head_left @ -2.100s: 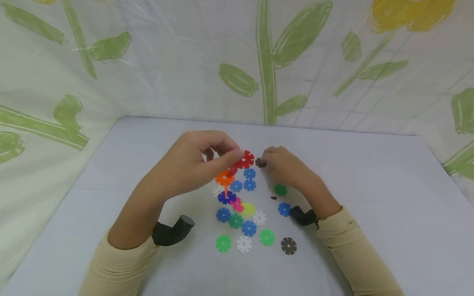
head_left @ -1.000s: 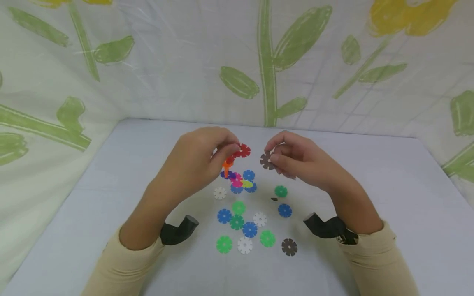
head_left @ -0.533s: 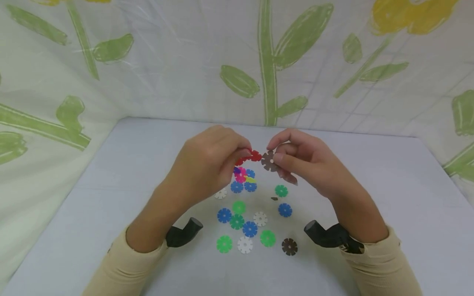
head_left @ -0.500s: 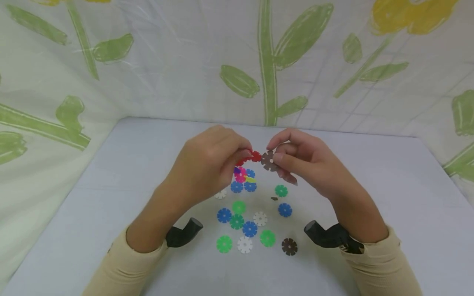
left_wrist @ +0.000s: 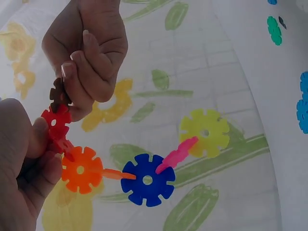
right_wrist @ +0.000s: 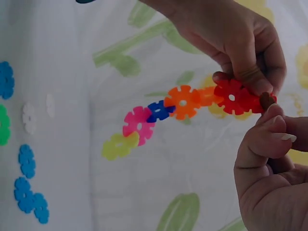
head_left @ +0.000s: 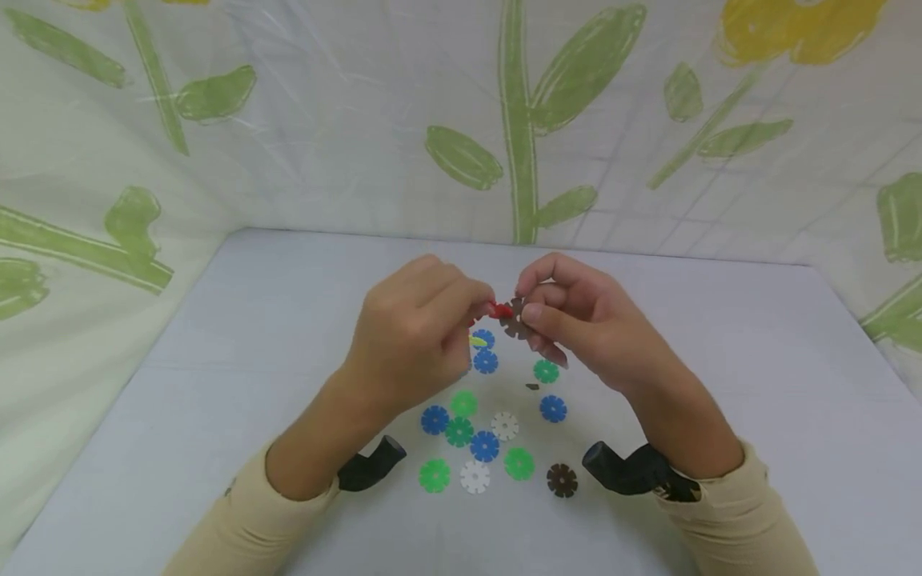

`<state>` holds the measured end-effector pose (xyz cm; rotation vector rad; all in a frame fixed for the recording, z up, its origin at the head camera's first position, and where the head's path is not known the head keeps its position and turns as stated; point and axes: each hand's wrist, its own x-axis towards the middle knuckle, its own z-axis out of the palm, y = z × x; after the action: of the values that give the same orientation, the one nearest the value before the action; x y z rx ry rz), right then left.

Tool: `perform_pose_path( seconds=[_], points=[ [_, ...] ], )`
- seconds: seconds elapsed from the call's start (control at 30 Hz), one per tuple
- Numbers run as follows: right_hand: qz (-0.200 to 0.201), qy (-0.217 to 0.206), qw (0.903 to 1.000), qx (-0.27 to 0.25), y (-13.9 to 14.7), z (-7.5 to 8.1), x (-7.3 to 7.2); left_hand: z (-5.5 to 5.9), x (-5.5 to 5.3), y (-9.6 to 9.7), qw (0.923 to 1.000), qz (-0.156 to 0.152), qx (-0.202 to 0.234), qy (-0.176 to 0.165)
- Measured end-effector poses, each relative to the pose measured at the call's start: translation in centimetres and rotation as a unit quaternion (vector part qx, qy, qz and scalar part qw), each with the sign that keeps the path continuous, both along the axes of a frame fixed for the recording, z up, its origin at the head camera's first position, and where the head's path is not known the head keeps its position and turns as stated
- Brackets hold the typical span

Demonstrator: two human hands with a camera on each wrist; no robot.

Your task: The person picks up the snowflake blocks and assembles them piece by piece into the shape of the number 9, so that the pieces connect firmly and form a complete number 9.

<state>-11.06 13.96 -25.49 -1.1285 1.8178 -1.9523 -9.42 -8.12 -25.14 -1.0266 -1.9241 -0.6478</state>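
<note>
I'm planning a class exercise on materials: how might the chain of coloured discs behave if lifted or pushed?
The chain is probably light: its pink disc looks thin edge-on. It may prove fairly stiff, since it hangs kinked rather than straight. A hard push could separate it, as it seems only slotted together.

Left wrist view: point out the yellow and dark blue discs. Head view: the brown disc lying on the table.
Yellow disc (left_wrist: 213,131): left wrist view, face right of its hole.
Dark blue disc (left_wrist: 147,189): left wrist view, face below its hole.
Loose brown disc (head_left: 562,486): head view, face below its hole.
</note>
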Motion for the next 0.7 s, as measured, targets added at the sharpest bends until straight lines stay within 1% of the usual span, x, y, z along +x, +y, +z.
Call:
perform_pose_path(
  seconds=[0.07,0.1,0.13,0.2,0.27,0.37,0.47,0.57,0.7],
  points=[
    [-0.005,-0.004,1.0000,0.005,-0.1,-0.1,0.0,0.1,0.0,-0.1,1.0000,0.001,-0.007,-0.003],
    [-0.010,-0.007,0.9999,0.008,-0.1,-0.1,0.0,0.1,0.0,-0.2,0.9998,0.001,-0.015,-0.011],
    [-0.013,-0.011,0.9998,0.010,-0.2,-0.2,0.0,0.3,0.0,-0.4,0.9994,-0.001,-0.026,-0.021],
    [-0.018,-0.019,0.9996,0.012,-0.3,-0.3,-0.1,0.6,-0.1,-0.9,0.9974,-0.008,-0.047,-0.055],
    [-0.020,-0.026,0.9994,0.011,-0.4,-0.5,-0.1,1.1,-0.1,-1.7,0.9927,-0.019,-0.065,-0.100],
    [-0.014,-0.028,0.9995,0.006,-0.6,-0.6,-0.1,1.6,-0.1,-2.7,0.9832,-0.043,-0.073,-0.162],
    [-0.009,-0.023,0.9997,0.008,-0.7,-0.7,-0.1,1.8,-0.2,-3.1,0.9730,-0.069,-0.078,-0.206],
    [0.004,-0.016,0.9998,0.006,-0.9,-0.8,0.0,1.6,-0.2,-2.9,0.9654,-0.091,-0.084,-0.230],
    [0.022,-0.012,0.9997,0.001,-1.0,-0.9,0.1,1.2,-0.1,-2.5,0.9599,-0.106,-0.086,-0.244]
  ],
)
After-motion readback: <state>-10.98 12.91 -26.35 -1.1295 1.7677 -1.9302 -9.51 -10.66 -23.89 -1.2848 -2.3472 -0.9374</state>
